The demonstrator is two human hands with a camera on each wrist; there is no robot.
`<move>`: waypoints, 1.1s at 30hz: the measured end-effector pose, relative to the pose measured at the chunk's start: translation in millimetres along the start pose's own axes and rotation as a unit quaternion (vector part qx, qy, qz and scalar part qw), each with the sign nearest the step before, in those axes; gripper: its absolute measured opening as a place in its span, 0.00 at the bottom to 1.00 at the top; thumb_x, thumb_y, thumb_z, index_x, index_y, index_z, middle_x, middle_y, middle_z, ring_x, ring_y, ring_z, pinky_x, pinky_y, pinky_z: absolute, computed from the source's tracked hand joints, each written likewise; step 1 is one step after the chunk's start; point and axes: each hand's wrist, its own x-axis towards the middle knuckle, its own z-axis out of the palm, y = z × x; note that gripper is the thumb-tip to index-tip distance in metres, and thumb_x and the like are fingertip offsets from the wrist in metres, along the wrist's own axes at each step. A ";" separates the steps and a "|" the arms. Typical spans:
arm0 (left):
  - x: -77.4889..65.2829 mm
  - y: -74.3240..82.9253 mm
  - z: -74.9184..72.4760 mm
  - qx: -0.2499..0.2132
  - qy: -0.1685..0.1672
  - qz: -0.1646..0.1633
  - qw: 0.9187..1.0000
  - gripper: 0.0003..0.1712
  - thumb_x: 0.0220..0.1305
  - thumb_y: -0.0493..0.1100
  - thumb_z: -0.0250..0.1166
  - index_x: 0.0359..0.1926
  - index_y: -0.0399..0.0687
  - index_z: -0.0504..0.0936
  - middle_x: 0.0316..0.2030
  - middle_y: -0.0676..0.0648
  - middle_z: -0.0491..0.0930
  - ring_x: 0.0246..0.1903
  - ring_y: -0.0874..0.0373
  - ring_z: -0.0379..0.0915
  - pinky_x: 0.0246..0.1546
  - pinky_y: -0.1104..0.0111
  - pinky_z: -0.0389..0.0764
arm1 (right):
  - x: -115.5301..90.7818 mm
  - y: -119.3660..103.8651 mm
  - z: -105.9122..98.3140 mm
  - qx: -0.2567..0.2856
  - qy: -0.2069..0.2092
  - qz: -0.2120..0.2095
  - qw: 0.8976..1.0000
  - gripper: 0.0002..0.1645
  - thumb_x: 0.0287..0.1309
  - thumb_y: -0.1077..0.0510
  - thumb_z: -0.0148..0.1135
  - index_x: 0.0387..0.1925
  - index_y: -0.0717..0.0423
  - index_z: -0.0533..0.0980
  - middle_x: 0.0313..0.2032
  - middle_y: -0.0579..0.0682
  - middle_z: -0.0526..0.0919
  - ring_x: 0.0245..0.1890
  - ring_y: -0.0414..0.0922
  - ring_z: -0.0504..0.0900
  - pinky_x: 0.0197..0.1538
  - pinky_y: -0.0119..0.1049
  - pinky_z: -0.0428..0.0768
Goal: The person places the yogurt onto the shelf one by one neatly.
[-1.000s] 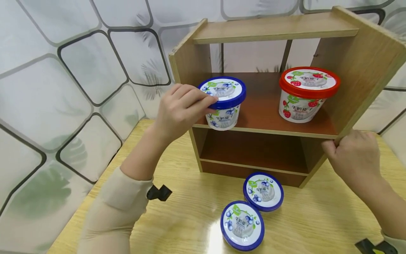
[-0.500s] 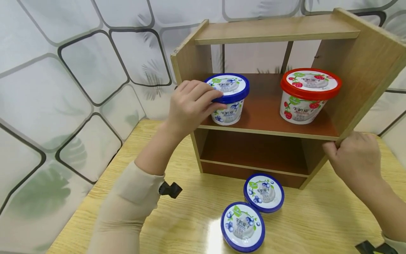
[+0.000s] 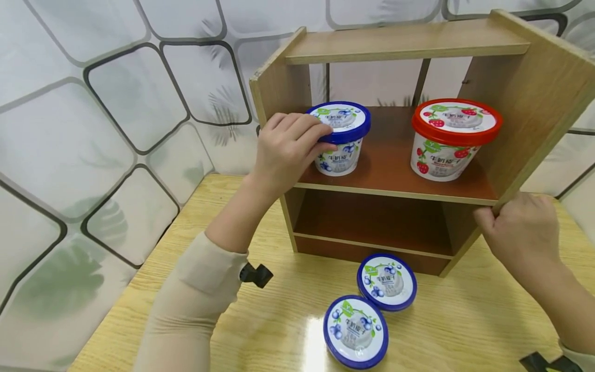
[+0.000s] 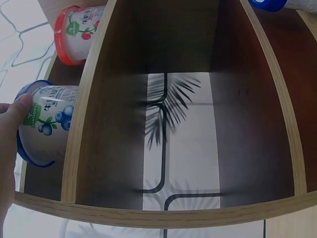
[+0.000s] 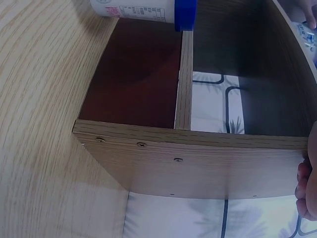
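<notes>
Hold the blue-lidded tub (image 3: 347, 137) upright. The fingers of the left hand (image 3: 284, 150) are curled over its lid (image 3: 345, 115), the thumb (image 3: 325, 149) closed in beneath the rim. The tub is over the left part of the upper board (image 3: 388, 160); contact at its base cannot be confirmed. The red-lidded tub (image 3: 454, 132) stands apart at its 3 o'clock. Brace the shelf unit (image 3: 404, 42): the right hand (image 3: 522, 227) grips its side panel (image 3: 520, 108). Keep the base level, and loosen the pinch only once it bears fully on the board.

Compared with one second ago, the tub is shifted toward 1 o'clock, farther behind the front edge (image 3: 418, 195). The right hand's grip and the two tubs (image 3: 355, 331) on the table (image 3: 260, 320) at 6 o'clock are unchanged.
</notes>
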 end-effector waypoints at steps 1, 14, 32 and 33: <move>-0.2 0.0 0.6 0.003 -0.002 0.000 1.000 0.15 0.60 0.50 0.65 0.35 0.41 0.84 0.32 0.46 0.82 0.36 0.51 0.78 0.37 0.62 0.75 | -0.1 0.0 0.1 0.000 0.001 0.000 1.000 0.20 0.50 0.51 0.38 0.09 0.58 0.57 0.07 0.60 0.61 0.11 0.61 0.59 0.22 0.52 0.55; -2.3 1.4 0.8 0.019 0.021 0.008 1.000 0.23 0.54 0.55 0.69 0.39 0.39 0.81 0.34 0.42 0.81 0.38 0.49 0.78 0.37 0.60 0.77 | 0.4 -1.5 0.4 0.007 0.012 0.002 1.000 0.21 0.50 0.51 0.39 0.09 0.58 0.57 0.08 0.62 0.62 0.11 0.63 0.60 0.22 0.53 0.55; -18.4 31.4 -10.6 -0.023 0.030 0.041 0.998 0.24 0.49 0.59 0.71 0.30 0.41 0.79 0.28 0.46 0.82 0.32 0.53 0.79 0.35 0.62 0.76 | -0.5 -0.3 0.8 0.001 0.003 -0.002 1.000 0.22 0.51 0.50 0.39 0.10 0.59 0.58 0.07 0.61 0.62 0.11 0.61 0.59 0.21 0.52 0.55; -19.9 33.4 -12.5 -0.025 0.028 0.043 0.998 0.25 0.49 0.60 0.70 0.30 0.41 0.80 0.28 0.47 0.82 0.32 0.53 0.79 0.35 0.63 0.76 | -0.7 -0.3 0.9 0.001 0.003 -0.002 1.000 0.22 0.51 0.50 0.39 0.09 0.59 0.58 0.07 0.61 0.62 0.11 0.61 0.59 0.21 0.52 0.55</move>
